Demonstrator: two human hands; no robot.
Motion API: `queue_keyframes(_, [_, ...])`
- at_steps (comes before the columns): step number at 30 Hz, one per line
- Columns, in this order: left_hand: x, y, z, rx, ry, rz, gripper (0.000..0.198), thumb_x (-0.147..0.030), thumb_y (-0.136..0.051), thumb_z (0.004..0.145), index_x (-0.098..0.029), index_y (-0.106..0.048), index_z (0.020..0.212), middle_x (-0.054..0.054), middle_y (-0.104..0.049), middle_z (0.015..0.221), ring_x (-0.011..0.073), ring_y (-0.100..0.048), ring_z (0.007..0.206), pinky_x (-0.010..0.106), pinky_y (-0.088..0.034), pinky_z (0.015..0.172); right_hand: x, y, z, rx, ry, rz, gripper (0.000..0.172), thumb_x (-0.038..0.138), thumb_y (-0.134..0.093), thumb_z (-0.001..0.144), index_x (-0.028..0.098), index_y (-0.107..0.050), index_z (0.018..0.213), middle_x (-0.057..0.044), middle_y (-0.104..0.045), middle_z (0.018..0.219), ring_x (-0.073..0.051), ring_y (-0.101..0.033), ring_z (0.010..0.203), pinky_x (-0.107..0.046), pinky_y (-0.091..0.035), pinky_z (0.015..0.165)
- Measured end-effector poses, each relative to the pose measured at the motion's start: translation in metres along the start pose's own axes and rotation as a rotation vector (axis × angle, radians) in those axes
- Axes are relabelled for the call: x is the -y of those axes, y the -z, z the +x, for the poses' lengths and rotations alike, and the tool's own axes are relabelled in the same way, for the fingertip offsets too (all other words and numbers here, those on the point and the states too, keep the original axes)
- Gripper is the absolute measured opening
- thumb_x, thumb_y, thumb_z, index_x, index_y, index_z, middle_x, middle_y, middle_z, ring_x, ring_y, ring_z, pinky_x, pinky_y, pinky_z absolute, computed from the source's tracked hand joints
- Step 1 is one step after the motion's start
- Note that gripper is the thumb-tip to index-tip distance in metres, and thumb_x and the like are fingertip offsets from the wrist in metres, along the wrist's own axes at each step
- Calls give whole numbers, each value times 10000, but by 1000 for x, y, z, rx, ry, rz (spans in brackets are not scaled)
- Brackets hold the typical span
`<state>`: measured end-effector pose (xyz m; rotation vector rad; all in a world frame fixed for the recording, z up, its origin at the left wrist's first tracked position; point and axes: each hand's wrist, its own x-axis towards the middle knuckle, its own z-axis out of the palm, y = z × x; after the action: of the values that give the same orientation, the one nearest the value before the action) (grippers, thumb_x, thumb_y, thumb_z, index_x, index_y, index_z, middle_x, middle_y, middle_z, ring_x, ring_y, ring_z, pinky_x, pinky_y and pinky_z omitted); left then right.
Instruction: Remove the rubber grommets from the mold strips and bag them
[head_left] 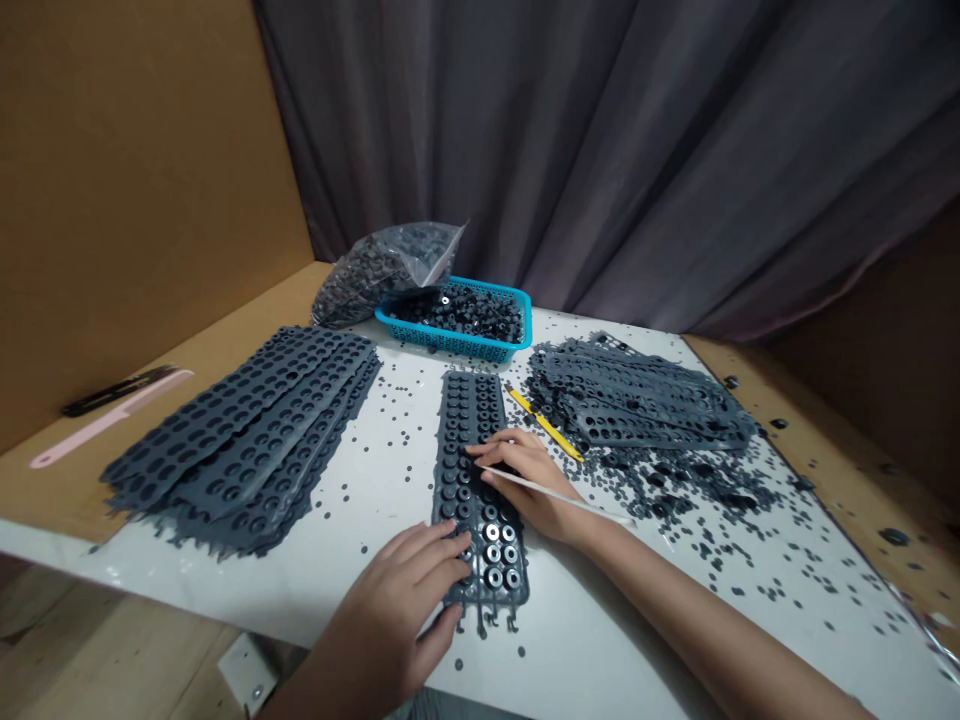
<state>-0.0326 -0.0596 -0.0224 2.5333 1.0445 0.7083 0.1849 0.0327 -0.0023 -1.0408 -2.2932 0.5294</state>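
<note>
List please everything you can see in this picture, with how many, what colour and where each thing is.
perforated rubber sheet: one, dark grey, under both hands on the white table
stacked sheets: several, dark grey, table's left side
heaped sheets: several, dark grey, table's right side
loose pieces: many, black, scattered on the table
basket: one, blue, far edge, full of dark pieces
plastic bag: one, clear, beside the basket, holding dark pieces
yellow strip: one, yellow, beside the perforated rubber sheet
pink tool: one, pink, on the wooden ledge
black tool: one, black, on the wooden ledge
curtain: one, grey, behind the table
white stick: one, white, in the right hand
left hand: on the perforated rubber sheet
right hand: over the perforated rubber sheet, holding the white stick
</note>
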Motion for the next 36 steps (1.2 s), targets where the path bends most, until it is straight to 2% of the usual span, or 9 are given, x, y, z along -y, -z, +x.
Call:
queue_keyframes(8, [1, 1, -2, 15, 2, -7, 316, -104, -501, 786, -190, -556, 1085, 81, -599, 1207, 241, -490, 1188, 445, -424, 991, 0, -5, -5, 48, 23, -4, 152, 291, -484, 900, 228, -592, 985, -75, -652, 1138, -224, -518, 1043, -421, -399, 873])
queue_keyframes(16, [1, 0, -2, 22, 13, -9, 319, -103, -501, 788, -195, -539, 1092, 73, -586, 1224, 235, -469, 1207, 446, -420, 995, -11, -10, 0, 36, 155, -245, 131, 277, -469, 918, 217, -585, 931, -38, -673, 1112, -204, -530, 982, -379, -345, 818])
queue_keyframes(20, [0, 1, 0, -18, -2, -10, 321, -93, -510, 774, -195, -553, 1075, 72, -604, 1199, 238, -502, 1174, 432, -437, 980, -18, -11, 8, 22, 221, -387, 171, 258, -430, 938, 230, -593, 898, -7, -668, 1127, -206, -536, 935, -384, -317, 779])
queue_keyframes(23, [-1, 2, 1, -33, 1, -18, 323, -88, -508, 767, -194, -559, 1068, 74, -615, 1184, 239, -515, 1160, 426, -440, 977, -19, -8, 10, -45, 136, -364, 176, 273, -422, 939, 236, -591, 906, -9, -661, 1138, -213, -531, 924, -396, -321, 782])
queue_keyframes(25, [-1, 2, 1, -23, -3, -19, 323, -90, -502, 772, -193, -557, 1073, 75, -612, 1189, 240, -509, 1167, 428, -439, 977, -17, -7, 9, -76, 45, -249, 149, 281, -437, 930, 232, -578, 941, -23, -661, 1136, -214, -525, 942, -401, -339, 804])
queue_keyframes(27, [0, 2, 1, -12, -3, -17, 327, -92, -499, 774, -192, -557, 1080, 78, -606, 1197, 241, -503, 1174, 432, -433, 983, -14, -6, 6, -54, -8, -124, 132, 287, -451, 922, 231, -566, 957, -28, -653, 1149, -213, -515, 981, -402, -354, 828])
queue_keyframes(31, [1, -1, 0, -29, 13, -31, 330, -88, -497, 770, -196, -568, 1074, 84, -615, 1183, 244, -504, 1172, 426, -424, 990, -8, -7, 3, 14, -36, -54, 149, 314, -451, 919, 239, -577, 948, -32, -639, 1175, -218, -504, 1014, -412, -355, 836])
queue_keyframes(36, [1, -4, -1, -36, 23, -49, 327, -85, -498, 765, -204, -570, 1061, 71, -615, 1182, 240, -498, 1177, 425, -417, 994, -11, -9, 8, 42, -6, -160, 173, 321, -439, 927, 243, -591, 948, -25, -659, 1142, -215, -519, 966, -416, -326, 820])
